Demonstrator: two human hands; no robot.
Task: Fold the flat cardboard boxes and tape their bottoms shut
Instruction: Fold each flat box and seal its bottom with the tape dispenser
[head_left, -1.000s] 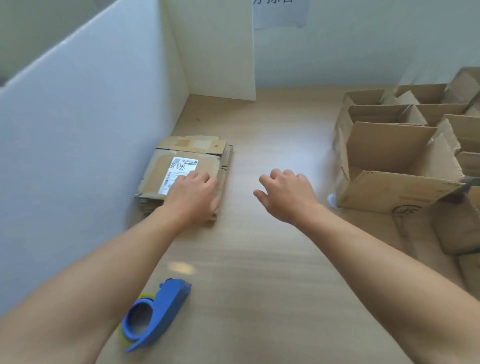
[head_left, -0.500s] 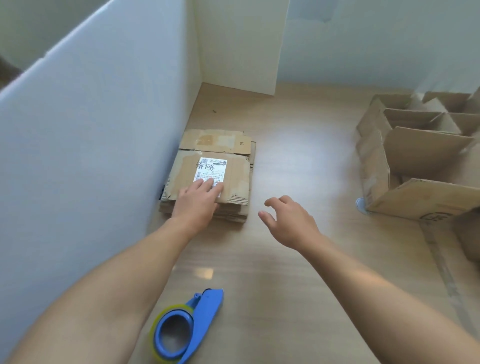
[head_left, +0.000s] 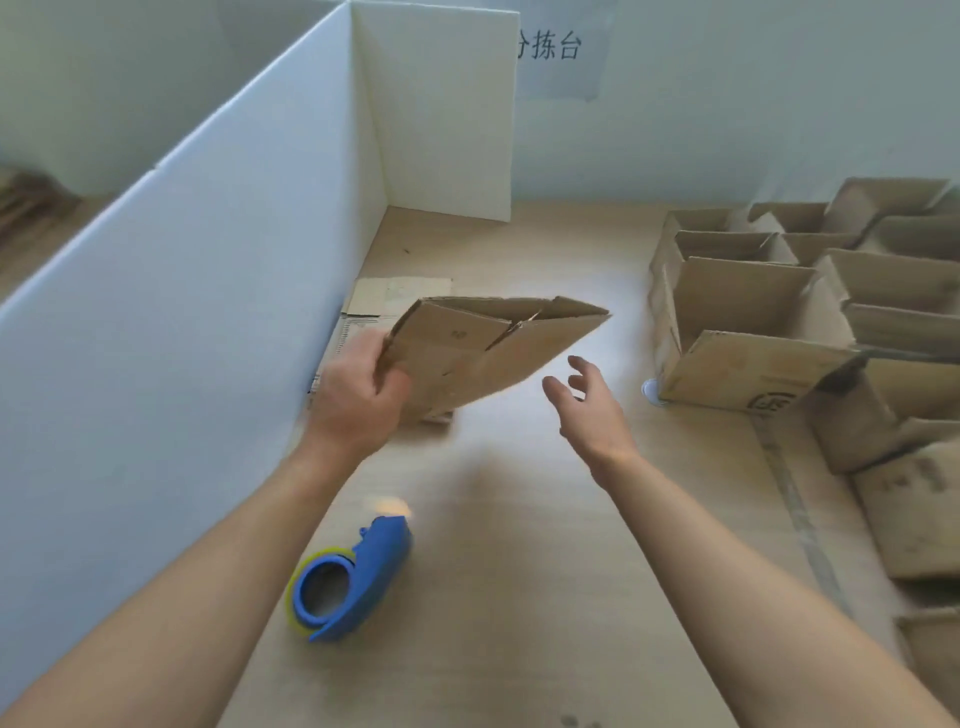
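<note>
Here, my left hand (head_left: 358, 395) grips one flattened cardboard box (head_left: 483, 353) by its near left corner, fingers curled round the edge. The box hangs tilted in the air, far right corner highest, above the stack of flat boxes (head_left: 400, 296). That stack lies on the wooden surface (head_left: 519, 519), right against the white partition (head_left: 208, 260) on my left.

My right hand (head_left: 587, 410) is released, fingers loosely spread and grasping nothing. It hovers just below the box's right edge, close but apart from it.

Nearer to me a blue tape dispenser (head_left: 353, 587) with a yellowish roll lies on its side on the surface, between my forearms and touched by neither.

To the right, well clear of both hands, stand the folded boxes (head_left: 753, 312), packed side by side with open tops and flaps up. More cardboard lies in front of them. A paper sign (head_left: 550, 52) with printed characters hangs on the far wall.
</note>
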